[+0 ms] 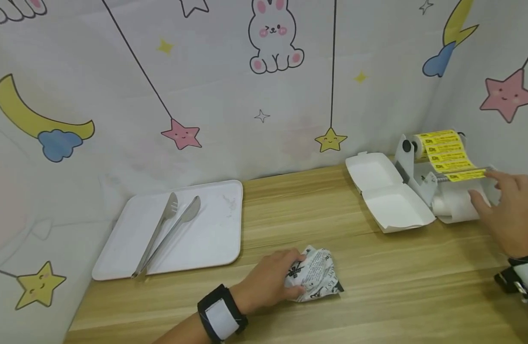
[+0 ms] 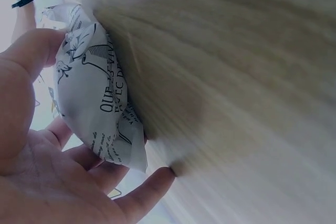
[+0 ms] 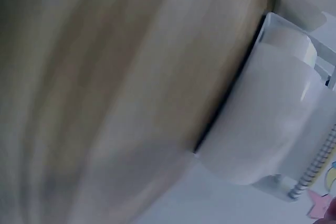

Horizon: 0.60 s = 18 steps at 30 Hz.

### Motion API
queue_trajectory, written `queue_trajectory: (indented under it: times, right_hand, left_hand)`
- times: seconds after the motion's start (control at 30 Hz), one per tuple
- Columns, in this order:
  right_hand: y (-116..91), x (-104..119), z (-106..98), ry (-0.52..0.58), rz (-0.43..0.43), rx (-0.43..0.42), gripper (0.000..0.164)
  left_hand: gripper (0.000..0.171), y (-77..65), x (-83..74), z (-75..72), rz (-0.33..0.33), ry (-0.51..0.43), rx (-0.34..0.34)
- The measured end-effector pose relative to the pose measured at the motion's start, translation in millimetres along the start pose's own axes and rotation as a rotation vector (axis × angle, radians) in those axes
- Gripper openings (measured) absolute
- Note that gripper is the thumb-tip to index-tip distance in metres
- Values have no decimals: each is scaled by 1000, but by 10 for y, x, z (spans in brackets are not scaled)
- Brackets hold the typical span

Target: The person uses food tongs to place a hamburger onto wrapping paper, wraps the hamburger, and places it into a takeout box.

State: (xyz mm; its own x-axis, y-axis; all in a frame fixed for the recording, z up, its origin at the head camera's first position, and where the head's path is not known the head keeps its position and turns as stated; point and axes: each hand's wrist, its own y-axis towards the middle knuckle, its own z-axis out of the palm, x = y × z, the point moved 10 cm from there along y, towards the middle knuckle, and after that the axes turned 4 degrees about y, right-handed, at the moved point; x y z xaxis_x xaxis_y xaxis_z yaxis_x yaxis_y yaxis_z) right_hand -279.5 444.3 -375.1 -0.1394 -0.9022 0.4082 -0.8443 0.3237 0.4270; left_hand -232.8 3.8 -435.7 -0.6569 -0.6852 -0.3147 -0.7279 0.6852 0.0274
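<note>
On the wooden table, my left hand (image 1: 266, 282) holds a crumpled packet wrapped in printed white paper (image 1: 319, 274), thumb on the near side and fingers round the far side. Black print shows on the paper in the left wrist view, and what is inside it is hidden. At the far right, my right hand (image 1: 511, 205) reaches to a label dispenser (image 1: 423, 184). Its index fingertip is right at the end of the yellow label strip (image 1: 450, 155), with the thumb spread apart below. The right wrist view shows the dispenser's white lower roll (image 3: 262, 108).
An open white clamshell box (image 1: 397, 205) stands against the dispenser's left side. At the left lies a white tray (image 1: 212, 229) bearing a long metal fork (image 1: 161, 222) and a spoon-like utensil (image 1: 178, 229). A patterned curtain (image 1: 229, 95) closes off the back.
</note>
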Motion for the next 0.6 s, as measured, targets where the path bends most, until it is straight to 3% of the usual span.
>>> queue_trajectory:
  times: [0.1, 0.23, 0.33, 0.4, 0.5, 0.6]
  right_hand:
    - [31, 411, -50, -107, -250, -36, 58]
    - [77, 579, -10, -214, -356, 10, 42]
    - [134, 510, 49, -248, -318, 99, 33]
    - [176, 421, 92, -211, -255, 173, 36]
    - [225, 244, 88, -62, -66, 216, 51]
    - [188, 135, 21, 56, 131, 194, 61]
  left_hand:
    - [65, -18, 14, -4, -10, -3, 4]
    - [65, -23, 9, -10, -10, -4, 9]
    - [64, -8, -8, -11, 1, -7, 11]
    - [64, 0, -13, -10, 4, -6, 11]
    - [64, 0, -13, -7, 2, -7, 15]
    - [64, -2, -11, -12, -1, -6, 14]
